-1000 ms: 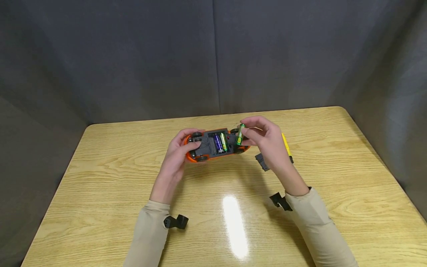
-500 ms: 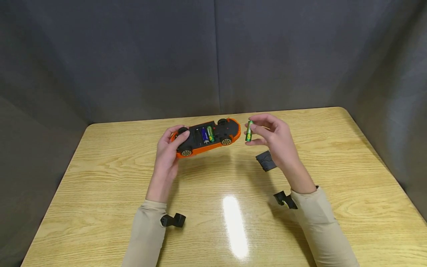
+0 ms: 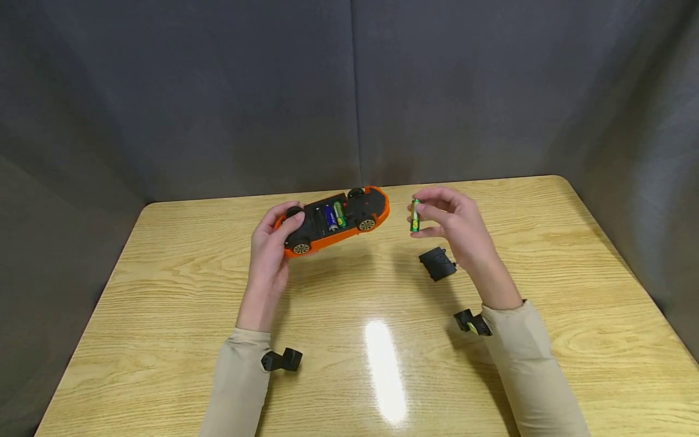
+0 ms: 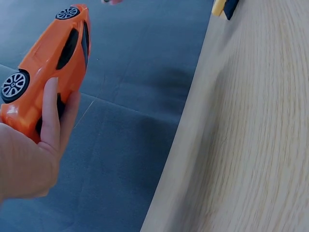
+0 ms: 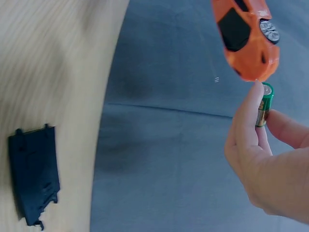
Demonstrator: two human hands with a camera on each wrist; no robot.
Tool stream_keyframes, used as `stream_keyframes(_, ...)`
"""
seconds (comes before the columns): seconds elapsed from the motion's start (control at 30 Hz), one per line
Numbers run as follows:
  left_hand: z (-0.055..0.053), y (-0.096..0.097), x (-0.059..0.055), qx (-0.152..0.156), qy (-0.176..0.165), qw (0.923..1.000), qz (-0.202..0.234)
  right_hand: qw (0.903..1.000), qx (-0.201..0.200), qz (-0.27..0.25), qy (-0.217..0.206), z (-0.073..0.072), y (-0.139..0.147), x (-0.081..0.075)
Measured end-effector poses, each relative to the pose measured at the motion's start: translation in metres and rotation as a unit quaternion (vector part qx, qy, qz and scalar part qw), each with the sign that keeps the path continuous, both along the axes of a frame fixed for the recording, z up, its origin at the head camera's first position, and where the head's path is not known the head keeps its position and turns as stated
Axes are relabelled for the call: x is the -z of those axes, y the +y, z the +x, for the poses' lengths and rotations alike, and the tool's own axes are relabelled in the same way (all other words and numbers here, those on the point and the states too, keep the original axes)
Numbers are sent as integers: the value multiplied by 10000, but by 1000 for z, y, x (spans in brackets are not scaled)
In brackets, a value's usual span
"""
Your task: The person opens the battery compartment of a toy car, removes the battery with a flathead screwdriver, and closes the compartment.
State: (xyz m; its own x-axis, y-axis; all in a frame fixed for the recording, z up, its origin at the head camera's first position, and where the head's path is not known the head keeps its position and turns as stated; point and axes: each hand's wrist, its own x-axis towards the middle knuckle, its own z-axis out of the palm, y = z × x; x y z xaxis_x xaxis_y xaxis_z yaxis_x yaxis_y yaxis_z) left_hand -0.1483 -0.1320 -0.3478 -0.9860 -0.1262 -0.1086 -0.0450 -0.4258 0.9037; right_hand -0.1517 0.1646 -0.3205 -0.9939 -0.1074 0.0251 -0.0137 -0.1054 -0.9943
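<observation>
Toy car point(image 4: 44, 63), held in the left fingers point(image 4: 49, 106): smooth, glossy orange plastic; underside point(image 3: 372, 204) in matt black plastic. Battery point(image 3: 415, 217), between the right fingers point(image 5: 246, 116): smooth, glossy printed jacket; bare metal end face point(image 5: 267, 90). Cover point(image 3: 437, 263), below the right fingers: matt black plastic. Bench point(image 3: 164, 273), beneath all fingers: grained wood finish, glossy. Curtain point(image 3: 218, 91), beyond the fingers: matt cloth.

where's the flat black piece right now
In the head view, the black piece lies on the table, right of centre, below the battery held by the right hand.
</observation>
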Motion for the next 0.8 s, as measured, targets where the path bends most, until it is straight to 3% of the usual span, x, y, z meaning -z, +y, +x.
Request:
stream_keyframes(0.37,-2,-2,1,168,154,9997,5,9977,-286,440,-427,-12,6,18)
stream_keyframes(0.8,-3,-3,2,230,159,9996,33,9883,-638,987,-975,-26,12,48)
